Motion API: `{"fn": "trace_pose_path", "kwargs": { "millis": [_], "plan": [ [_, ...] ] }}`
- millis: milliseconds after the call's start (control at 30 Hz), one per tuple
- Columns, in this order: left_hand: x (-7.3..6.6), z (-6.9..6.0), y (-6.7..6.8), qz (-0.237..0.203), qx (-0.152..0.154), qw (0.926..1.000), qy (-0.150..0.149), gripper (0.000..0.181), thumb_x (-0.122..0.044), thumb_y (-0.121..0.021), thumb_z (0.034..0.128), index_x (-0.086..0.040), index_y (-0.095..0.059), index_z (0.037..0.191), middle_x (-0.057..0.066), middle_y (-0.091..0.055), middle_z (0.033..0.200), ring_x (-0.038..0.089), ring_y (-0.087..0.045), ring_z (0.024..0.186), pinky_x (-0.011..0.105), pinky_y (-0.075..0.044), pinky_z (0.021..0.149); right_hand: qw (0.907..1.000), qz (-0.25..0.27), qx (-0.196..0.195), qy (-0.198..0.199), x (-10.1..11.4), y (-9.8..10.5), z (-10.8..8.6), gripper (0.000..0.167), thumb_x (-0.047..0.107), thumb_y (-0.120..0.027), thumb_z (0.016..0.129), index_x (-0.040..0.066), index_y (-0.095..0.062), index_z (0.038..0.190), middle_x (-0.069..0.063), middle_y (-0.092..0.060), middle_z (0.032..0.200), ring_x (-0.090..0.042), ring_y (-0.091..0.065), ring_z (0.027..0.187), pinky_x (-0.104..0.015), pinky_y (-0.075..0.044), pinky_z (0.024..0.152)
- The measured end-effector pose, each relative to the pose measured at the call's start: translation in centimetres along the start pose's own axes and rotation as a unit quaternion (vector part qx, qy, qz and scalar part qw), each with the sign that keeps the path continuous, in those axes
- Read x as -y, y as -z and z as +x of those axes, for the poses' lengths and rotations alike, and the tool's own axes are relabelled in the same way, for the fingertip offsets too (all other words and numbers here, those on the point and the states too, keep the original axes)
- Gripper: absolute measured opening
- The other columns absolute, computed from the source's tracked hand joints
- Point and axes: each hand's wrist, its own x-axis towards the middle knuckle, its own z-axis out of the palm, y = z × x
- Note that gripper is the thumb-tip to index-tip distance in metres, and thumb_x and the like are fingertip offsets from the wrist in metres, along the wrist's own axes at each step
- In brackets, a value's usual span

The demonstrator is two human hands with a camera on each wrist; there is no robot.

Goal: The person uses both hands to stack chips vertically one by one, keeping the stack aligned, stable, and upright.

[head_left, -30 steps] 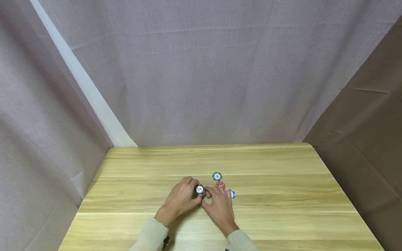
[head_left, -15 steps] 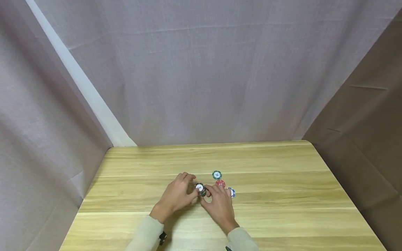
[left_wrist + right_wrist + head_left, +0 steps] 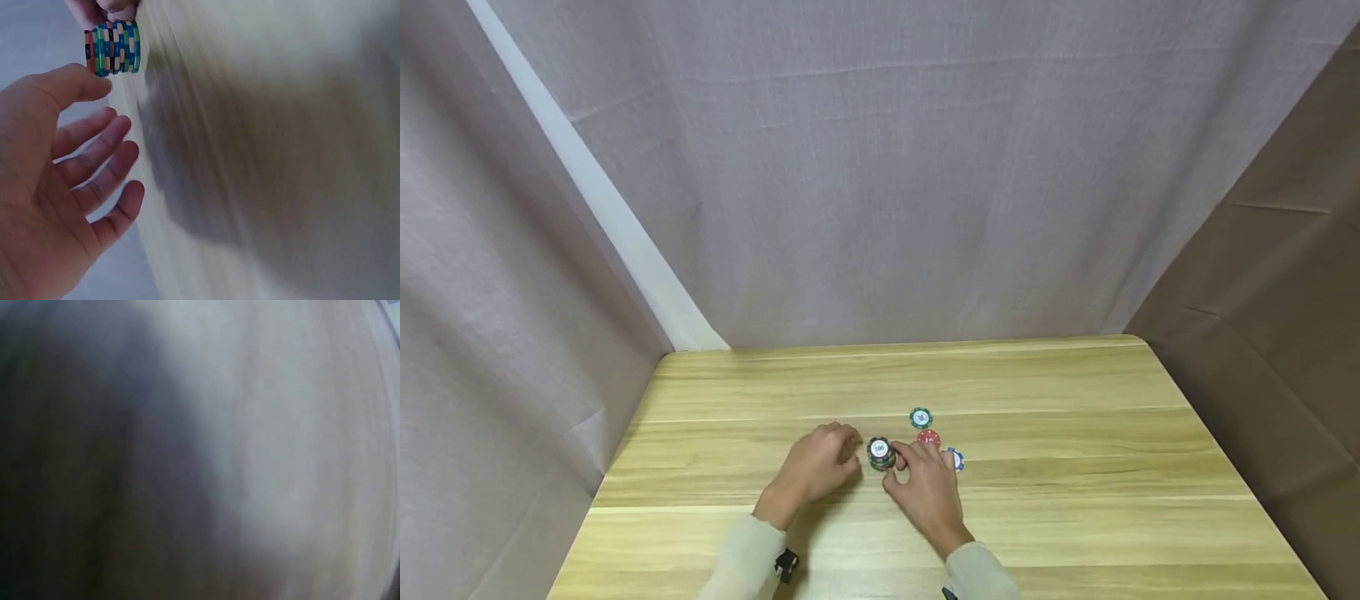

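A stack of poker chips (image 3: 880, 452), topped by a dark chip marked 100, stands upright on the table; the left wrist view shows the mixed colours of its edges (image 3: 114, 48). My right hand (image 3: 927, 493) holds the stack's right side between thumb and fingers. Left of the stack and apart from it is my left hand (image 3: 817, 463), holding nothing. Its fingers are spread and loosely bent in the left wrist view. Near my right hand lie a green chip (image 3: 921, 417), a red chip (image 3: 928, 437) and a blue chip (image 3: 958, 460), partly covered by that hand.
The wooden table (image 3: 1075, 467) spreads out around both hands. A grey curtain (image 3: 910, 183) rises behind its back edge, and a brown cloth (image 3: 1270, 317) hangs on the right. The right wrist view is mostly blurred tabletop (image 3: 294, 437).
My left hand has let go of the chip stack and drawn back to the left. The right hand has stayed at the stack.
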Motion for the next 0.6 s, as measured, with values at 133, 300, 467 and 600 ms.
{"fn": "trace_pose_path", "kwargs": {
  "millis": [133, 300, 467, 600],
  "plan": [
    [-0.2, -0.3, -1.0, -0.054, -0.002, 0.998, 0.034, 0.035, -0.016, -0.081, 0.0864, -0.005, -0.073, 0.119, 0.008, -0.074, 0.109, 0.028, -0.069, 0.105, 0.049, -0.057, 0.092, 1.0, 0.002, -0.006, 0.003, -0.2, -0.1, 0.0, 0.036, 0.029, -0.076, 0.081, 0.017, -0.077, 0.114, 0.016, -0.055, 0.081, -0.008, -0.044, 0.085, -0.031, -0.03, 0.078],
    [-0.8, -0.2, -2.9, -0.07, -0.025, 0.995, 0.066, 0.047, -0.023, -0.088, 0.081, -0.005, -0.074, 0.122, 0.009, -0.074, 0.115, 0.031, -0.067, 0.111, 0.054, -0.051, 0.094, 1.0, -0.005, -0.004, 0.001, -0.3, -0.2, 0.0, 0.036, 0.029, -0.076, 0.082, 0.017, -0.077, 0.115, 0.017, -0.053, 0.081, -0.007, -0.044, 0.085, -0.031, -0.031, 0.079],
    [-1.8, -0.1, -5.0, -0.053, -0.056, 0.9942, 0.075, 0.055, -0.035, -0.09, 0.0777, -0.013, -0.074, 0.125, 0.001, -0.073, 0.108, 0.02, -0.059, 0.096, 0.037, -0.035, 0.08, 1.0, -0.006, 0.0, -0.003, -0.5, 0.2, -0.2, 0.036, 0.029, -0.077, 0.082, 0.016, -0.076, 0.117, 0.016, -0.055, 0.082, -0.009, -0.045, 0.085, -0.032, -0.032, 0.08],
    [-2.0, 0.2, -6.5, -0.063, -0.097, 0.9907, 0.072, 0.051, -0.037, -0.088, 0.0755, -0.017, -0.075, 0.121, -0.007, -0.07, 0.098, 0.011, -0.051, 0.086, 0.033, -0.028, 0.077, 0.9999, -0.007, 0.0, -0.009, -1.0, 0.6, -0.4, 0.037, 0.029, -0.079, 0.083, 0.016, -0.076, 0.117, 0.015, -0.055, 0.082, -0.009, -0.044, 0.085, -0.033, -0.032, 0.08]
  ]
}}
